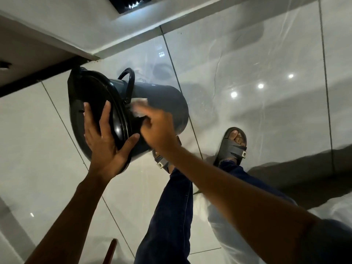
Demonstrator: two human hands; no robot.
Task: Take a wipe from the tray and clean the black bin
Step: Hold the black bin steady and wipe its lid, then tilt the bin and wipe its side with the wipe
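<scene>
Glossy pale floor tiles (247, 54) with dark grout lines spread beneath us, mirroring ceiling lights toward three o'clock, while a white ledge with a dark underside (38, 60) crosses at ten o'clock. We hold the black bin (162, 96) tipped on its side above the floor at about eleven o'clock from our sandalled feet (233, 145), its lid shut so we cannot see inside. Our left hand (103, 141) spreads open against the lid and rim, and our right hand (158, 128) closes around a white wipe (140, 106) pressed to the bin's side near the handle (127, 82).
</scene>
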